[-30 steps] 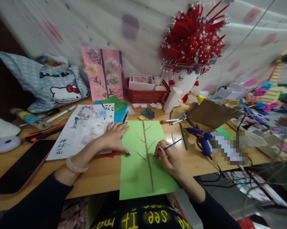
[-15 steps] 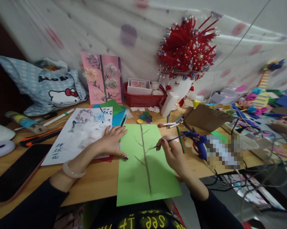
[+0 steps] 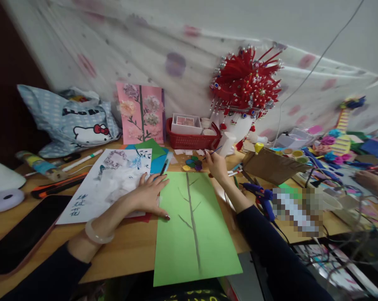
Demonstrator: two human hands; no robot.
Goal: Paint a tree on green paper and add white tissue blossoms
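A light green sheet of paper (image 3: pixel 176 251) lies in front of me, with a dark painted stem (image 3: pixel 193 225) and several thin branches on it. My left hand (image 3: pixel 146 194) rests with fingers spread across the sheet's left edge and the white drawing (image 3: pixel 88 188) beside it. Beyond the sheet's top right corner, my right hand (image 3: pixel 217 167) pinches a thin blue-handled paintbrush (image 3: pixel 217 149). The brush tip is close to the small round paint palette (image 3: pixel 193 163); whether it touches the paint I cannot tell.
A pink flower picture (image 3: pixel 130 113) leans at the wall beside a red basket (image 3: pixel 191 141). A blue glue gun (image 3: pixel 261 194), cardboard (image 3: pixel 270 164) and cables stand right. A phone (image 3: pixel 25 234) and utility knife (image 3: pixel 58 186) lie left. Another person's hand (image 3: pixel 374 182) is at far right.
My right hand has moved away from the painted branches, up to the paint palette, with the paintbrush in it. My left hand stays on the paper. The view has tilted slightly upward.
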